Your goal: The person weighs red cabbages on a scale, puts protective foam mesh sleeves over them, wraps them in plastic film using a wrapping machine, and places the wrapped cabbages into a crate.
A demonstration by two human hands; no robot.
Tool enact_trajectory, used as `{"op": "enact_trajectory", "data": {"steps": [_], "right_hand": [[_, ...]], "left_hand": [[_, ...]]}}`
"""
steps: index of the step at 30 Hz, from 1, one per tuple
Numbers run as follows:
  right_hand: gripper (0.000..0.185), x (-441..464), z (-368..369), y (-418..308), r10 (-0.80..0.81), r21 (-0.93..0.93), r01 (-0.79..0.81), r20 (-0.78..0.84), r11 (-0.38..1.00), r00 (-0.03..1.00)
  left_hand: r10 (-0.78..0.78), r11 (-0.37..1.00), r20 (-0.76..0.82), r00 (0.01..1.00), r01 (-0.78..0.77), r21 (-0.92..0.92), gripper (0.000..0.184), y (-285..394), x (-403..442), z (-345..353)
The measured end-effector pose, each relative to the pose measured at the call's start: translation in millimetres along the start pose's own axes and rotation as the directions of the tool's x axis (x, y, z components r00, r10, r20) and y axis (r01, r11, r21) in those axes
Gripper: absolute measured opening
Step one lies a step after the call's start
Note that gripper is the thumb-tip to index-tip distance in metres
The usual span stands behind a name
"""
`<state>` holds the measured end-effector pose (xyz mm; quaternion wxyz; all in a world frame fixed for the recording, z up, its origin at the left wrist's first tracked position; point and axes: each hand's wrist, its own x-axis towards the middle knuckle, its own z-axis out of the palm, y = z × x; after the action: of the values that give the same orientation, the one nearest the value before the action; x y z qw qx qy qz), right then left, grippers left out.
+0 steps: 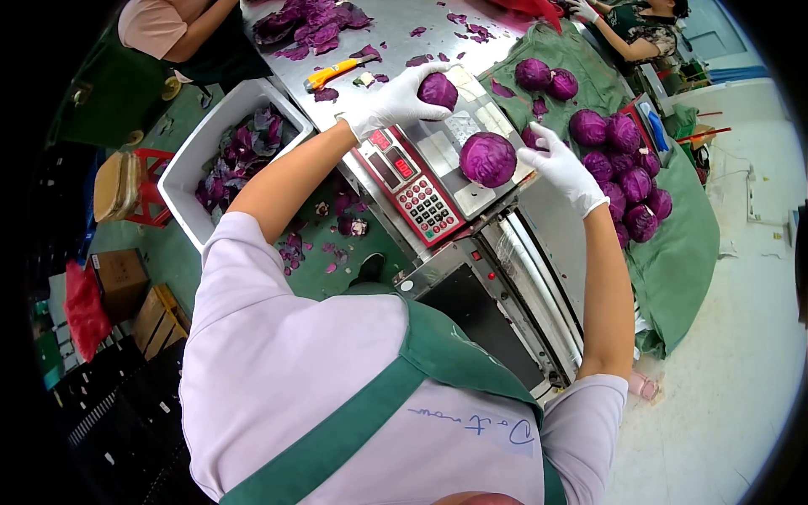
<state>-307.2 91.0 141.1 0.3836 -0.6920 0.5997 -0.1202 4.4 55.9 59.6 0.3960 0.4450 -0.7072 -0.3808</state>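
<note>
My left hand (396, 101), in a white glove, is wrapped round a small red cabbage (438, 93) above the upper left of the weighing scale (417, 192). A larger red cabbage (488, 160) rests on the scale's plate. To its right is my right hand (562, 166), also gloved, with its fingers curled near another cabbage (531, 137) that is partly hidden behind the fingertips. Whether they touch it I cannot tell. The scale's red display is lit.
Several cabbages (623, 130) are piled on a green cloth (686, 252) at right. A yellow cutter (341, 72) and loose leaves lie on the metal table (396, 25). A white bin (181, 168) holds leaves. Two people work at the far side.
</note>
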Motion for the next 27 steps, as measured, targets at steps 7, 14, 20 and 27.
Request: {"op": "enact_trajectory", "data": {"steps": [7, 14, 20, 27], "right_hand": [[0.098, -1, 20, -15, -0.087, -0.051, 0.105, 0.271, 0.993, 0.959], [0.102, -12, 16, -25, -0.048, -0.135, 0.078, 0.208, 0.988, 0.977], [0.110, -10, 12, -3, 0.010, -0.209, 0.017, 0.129, 0.978, 0.992], [0.119, -5, 32, -6, -0.204, -0.156, 0.225, 0.138, 0.962, 0.969]], "left_hand": [[0.054, 0.998, 0.180, 0.982, -0.059, 0.023, 0.090, -10, -9, 44], [-0.066, 0.993, 0.099, 0.993, 0.075, -0.089, 0.099, 11, -7, 2], [-0.027, 0.999, -0.104, 0.994, 0.023, -0.035, 0.096, 5, -18, -62], [0.148, 0.970, 0.086, 0.985, -0.162, 0.183, 0.097, 1, -13, -32]]}}
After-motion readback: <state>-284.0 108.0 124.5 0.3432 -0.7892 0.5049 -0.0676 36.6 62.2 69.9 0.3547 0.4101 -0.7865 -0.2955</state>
